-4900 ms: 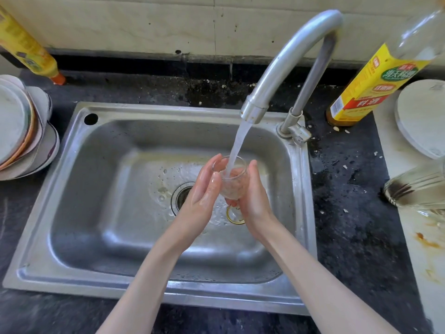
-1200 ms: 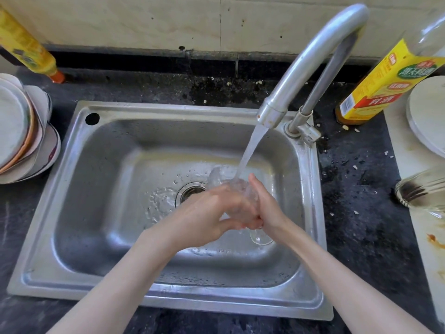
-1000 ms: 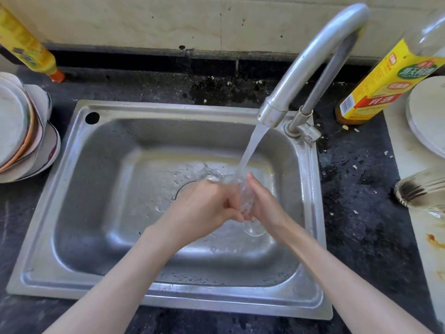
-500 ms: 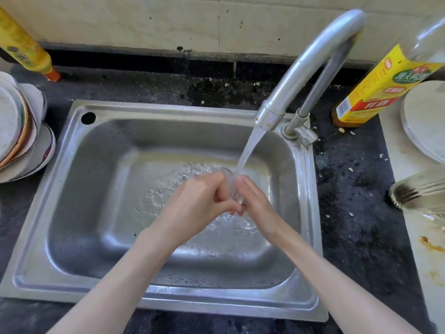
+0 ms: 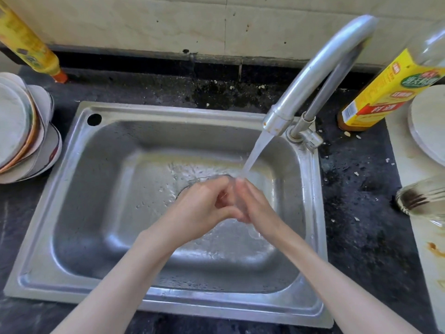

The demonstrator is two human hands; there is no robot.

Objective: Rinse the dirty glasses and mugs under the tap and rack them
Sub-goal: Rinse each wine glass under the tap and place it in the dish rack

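We held a small clear glass over the middle of the sink, both hands meeting under the stream from the tap. Our left hand curled its fingers around the glass, and our right hand gripped it from the other side, so little of it showed between them. Left of the sink a stack of plates rested on the dark surface. Right of the sink stood a yellow-labelled bottle.
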